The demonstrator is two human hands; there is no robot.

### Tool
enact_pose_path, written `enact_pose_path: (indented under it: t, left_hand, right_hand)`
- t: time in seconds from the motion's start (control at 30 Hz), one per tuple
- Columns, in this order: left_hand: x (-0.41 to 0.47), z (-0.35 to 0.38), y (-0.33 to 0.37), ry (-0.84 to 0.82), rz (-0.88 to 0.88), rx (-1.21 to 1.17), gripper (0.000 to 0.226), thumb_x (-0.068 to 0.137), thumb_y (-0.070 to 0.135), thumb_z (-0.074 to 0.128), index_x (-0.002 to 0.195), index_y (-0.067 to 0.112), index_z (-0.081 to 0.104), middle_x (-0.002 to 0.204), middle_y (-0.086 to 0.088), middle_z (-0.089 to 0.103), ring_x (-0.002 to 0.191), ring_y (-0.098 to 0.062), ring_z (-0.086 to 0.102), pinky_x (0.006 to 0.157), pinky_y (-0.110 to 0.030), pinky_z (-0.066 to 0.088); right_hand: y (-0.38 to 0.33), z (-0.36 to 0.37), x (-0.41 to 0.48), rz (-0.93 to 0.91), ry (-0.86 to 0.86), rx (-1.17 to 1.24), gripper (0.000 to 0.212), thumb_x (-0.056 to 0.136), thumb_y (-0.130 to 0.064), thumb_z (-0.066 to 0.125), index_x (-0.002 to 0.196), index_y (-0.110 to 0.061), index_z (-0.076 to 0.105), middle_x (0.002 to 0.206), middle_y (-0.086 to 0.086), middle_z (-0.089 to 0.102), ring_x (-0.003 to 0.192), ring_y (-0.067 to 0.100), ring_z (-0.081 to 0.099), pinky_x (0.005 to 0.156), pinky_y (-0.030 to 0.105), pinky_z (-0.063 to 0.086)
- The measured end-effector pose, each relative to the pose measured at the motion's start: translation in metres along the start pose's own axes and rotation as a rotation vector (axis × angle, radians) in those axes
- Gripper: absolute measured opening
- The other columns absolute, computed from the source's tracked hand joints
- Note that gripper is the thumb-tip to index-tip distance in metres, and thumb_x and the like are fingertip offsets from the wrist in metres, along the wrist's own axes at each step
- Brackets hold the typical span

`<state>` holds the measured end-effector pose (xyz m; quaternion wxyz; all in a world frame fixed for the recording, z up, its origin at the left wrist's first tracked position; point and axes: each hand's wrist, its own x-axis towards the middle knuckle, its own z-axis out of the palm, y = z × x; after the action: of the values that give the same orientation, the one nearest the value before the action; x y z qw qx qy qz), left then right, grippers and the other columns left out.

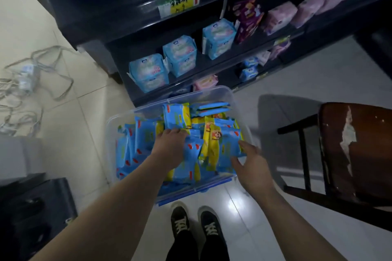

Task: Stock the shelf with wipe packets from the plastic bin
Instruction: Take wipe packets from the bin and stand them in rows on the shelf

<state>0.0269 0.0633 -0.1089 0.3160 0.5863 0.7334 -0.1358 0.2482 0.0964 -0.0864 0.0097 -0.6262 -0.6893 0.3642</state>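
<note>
The left hand (169,146) reaches into the bin (224,91), palm down. Its fingertips are buried among the packets (146,140) at the foot of one raised packet (177,117) that stands above the rest. Whether it grips that packet cannot be told. The right hand (252,161) is wide, fingers spread and fairly straight. They touch a blue and yellow packet at the bin's right side.

The bin is clear plastic with blue clips on its near wall. It is packed with blue and yellow packets, most standing on edge. It sits on the tiled floor (318,78), just in front of the dark shelf (212,65). On the shelf are light-blue packs (180,55), a purple pack (247,19) and pink packs (280,17) in a row.

Two dark shoes (180,220) stand just behind the bin. A brown chair (360,144) with a torn seat is to the right. Grey cables (31,82) lie on the floor to the left.
</note>
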Motion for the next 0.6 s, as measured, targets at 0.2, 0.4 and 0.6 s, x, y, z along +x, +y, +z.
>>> enact_pose_path:
  t: [0.2,0.4,0.6]
  left_hand:
    - [-0.004,-0.014,-0.005,-0.085,0.113,-0.168,0.025,0.083,0.028,0.068,0.100,0.012,0.058,0.105,-0.005,0.057,0.092,-0.023,0.056,0.076,-0.035,0.047]
    - [-0.024,-0.032,-0.018,0.200,0.011,-0.542,0.027,0.077,0.031,0.072,0.084,0.007,0.061,0.079,-0.008,0.059,0.070,-0.024,0.056,0.062,-0.037,0.043]
    - [-0.053,-0.033,-0.020,0.383,-0.128,-0.675,0.014,0.080,0.021,0.071,0.083,0.013,0.060,0.068,0.002,0.055,0.059,-0.015,0.051,0.054,-0.030,0.038]
  right_hand:
    - [0.005,0.017,0.009,0.065,0.010,0.027,0.057,0.087,-0.024,0.063,0.139,-0.016,0.041,0.132,0.006,0.050,0.115,0.025,0.053,0.087,0.032,0.046]
    - [-0.004,0.034,0.022,0.188,0.010,0.058,0.081,0.076,-0.034,0.074,0.141,-0.015,0.028,0.130,0.008,0.046,0.111,0.029,0.054,0.083,0.039,0.049]
    - [-0.010,0.043,0.026,0.202,0.027,0.034,0.050,0.076,-0.028,0.074,0.113,-0.007,0.047,0.113,0.013,0.058,0.102,0.032,0.059,0.076,0.037,0.049]
